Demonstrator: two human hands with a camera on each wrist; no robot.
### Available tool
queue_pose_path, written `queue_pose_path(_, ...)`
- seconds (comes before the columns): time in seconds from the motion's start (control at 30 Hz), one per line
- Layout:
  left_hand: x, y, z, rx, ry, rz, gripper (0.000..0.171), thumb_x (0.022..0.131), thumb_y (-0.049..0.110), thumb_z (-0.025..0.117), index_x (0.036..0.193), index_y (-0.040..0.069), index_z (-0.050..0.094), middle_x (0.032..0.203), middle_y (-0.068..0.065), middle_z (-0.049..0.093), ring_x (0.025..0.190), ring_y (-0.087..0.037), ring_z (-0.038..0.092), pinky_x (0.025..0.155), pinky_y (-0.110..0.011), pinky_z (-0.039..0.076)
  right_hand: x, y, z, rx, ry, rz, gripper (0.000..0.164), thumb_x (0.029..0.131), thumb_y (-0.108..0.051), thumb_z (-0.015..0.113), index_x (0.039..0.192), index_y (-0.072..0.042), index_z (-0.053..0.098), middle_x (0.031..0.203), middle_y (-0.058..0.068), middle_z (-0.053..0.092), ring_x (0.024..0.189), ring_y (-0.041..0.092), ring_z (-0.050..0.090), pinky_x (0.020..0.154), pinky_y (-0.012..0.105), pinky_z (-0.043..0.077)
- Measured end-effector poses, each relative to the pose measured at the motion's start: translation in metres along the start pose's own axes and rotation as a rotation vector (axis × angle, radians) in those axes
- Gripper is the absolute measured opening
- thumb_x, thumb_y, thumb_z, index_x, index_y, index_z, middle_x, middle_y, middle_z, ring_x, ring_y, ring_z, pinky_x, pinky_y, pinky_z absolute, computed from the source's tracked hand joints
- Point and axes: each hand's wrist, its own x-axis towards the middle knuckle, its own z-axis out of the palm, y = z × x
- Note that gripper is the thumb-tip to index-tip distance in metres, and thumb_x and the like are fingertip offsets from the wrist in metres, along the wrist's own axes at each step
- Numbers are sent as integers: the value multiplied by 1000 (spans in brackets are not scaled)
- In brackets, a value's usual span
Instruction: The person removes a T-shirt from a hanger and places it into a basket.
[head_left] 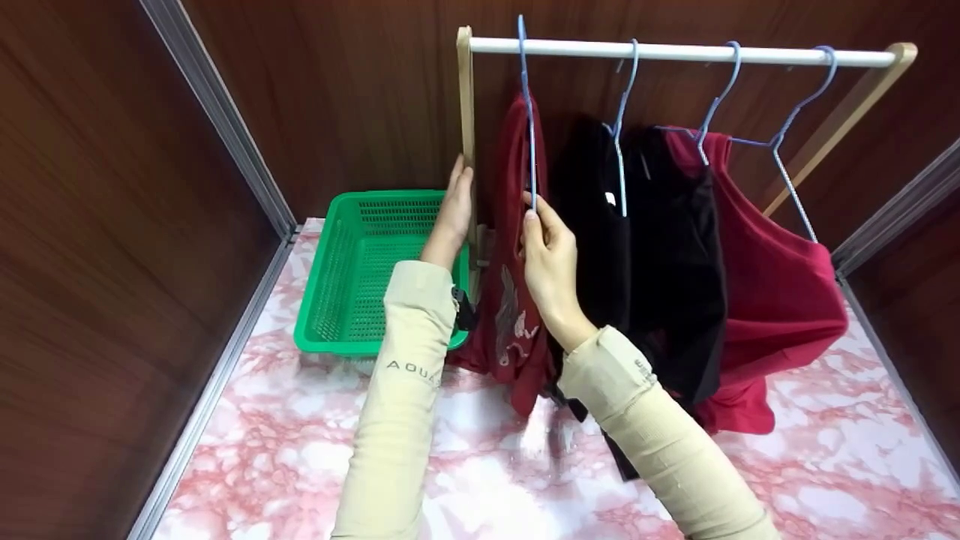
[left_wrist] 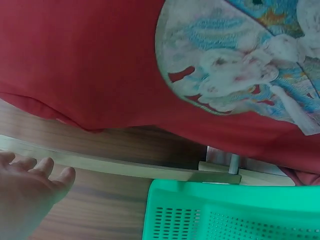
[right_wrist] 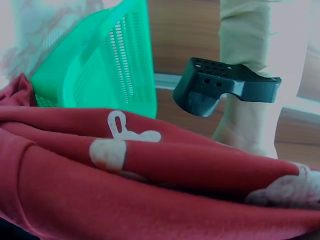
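A red shirt [head_left: 510, 187] with a pale printed picture hangs on a blue wire hanger [head_left: 526, 90] at the left end of the rail. My right hand [head_left: 552, 266] pinches the hanger's near end, thumb and fingers at its tip beside the shirt. At the rack's left wooden post [head_left: 466, 97], my left hand [head_left: 453, 214] is raised with its fingers extended along it. In the left wrist view, those fingers lie beside the post, below the shirt's edge. The right wrist view has the shirt's folds across it, hiding my right hand.
A green plastic basket [head_left: 306, 300] stands on the marbled floor left of the rack. Black garments [head_left: 660, 247] and a crimson top [head_left: 780, 315] hang farther right on the white rail [head_left: 675, 52]. Brown wood-grain panels [head_left: 90, 225] enclose the sides and back.
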Motion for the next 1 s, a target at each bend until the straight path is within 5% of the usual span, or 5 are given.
queue_pose_path(0.37, 1, 1, 0, -5, -9, -8, 54, 104, 36, 17, 153, 21, 2, 162, -2, 4, 150, -20, 5, 121, -44, 9, -3, 9, -3, 14, 3, -106, 32, 99, -9, 43, 126, 2, 57, 62, -6, 42, 52, 3, 40, 51, 16, 37)
queue_pose_path(1.0, -1, 4, -12, 25, 18, -52, 54, 103, 38, 22, 153, 23, 10, 161, 1, 13, 148, -18, 15, 121, -42, 15, -22, 64, -8, -37, -16, -188, 30, 99, -7, 43, 122, 5, 59, 64, -2, 43, 51, -1, 38, 48, 15, 34)
